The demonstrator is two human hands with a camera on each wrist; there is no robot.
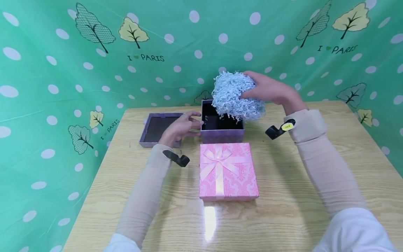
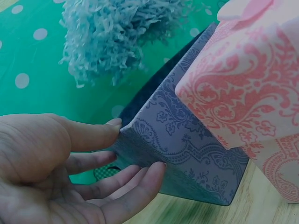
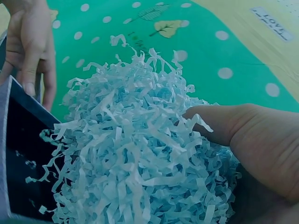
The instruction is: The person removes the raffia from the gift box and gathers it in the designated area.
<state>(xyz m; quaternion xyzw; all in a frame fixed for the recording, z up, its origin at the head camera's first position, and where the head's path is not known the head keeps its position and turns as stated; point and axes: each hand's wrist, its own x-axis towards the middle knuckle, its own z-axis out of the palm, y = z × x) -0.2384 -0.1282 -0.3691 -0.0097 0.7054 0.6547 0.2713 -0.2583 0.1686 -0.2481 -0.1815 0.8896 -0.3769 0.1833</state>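
My right hand [image 1: 267, 89] grips a big clump of light blue shredded paper [image 1: 234, 94] above the purple patterned box [image 1: 221, 135]. In the right wrist view the thumb [image 3: 219, 123] presses into the crinkled strips, while the other fingers are hidden. The box stands without its lid, its dark inside showing a few stray shreds. At its left side is my left hand [image 1: 184, 126], fingers loosely extended; in the left wrist view the thumb tip [image 2: 114, 126] touches the rim's corner and the fingertips lie along the wall [image 2: 187, 140].
Just in front of the purple box sits a pink patterned gift box [image 1: 231, 175] with a ribbon bow. A shallow purple lid [image 1: 152, 129] lies inside-up at the left, partly behind the left hand. A green dotted cloth [image 1: 189, 45] hangs along the wooden table's [image 1: 283, 210] back edge.
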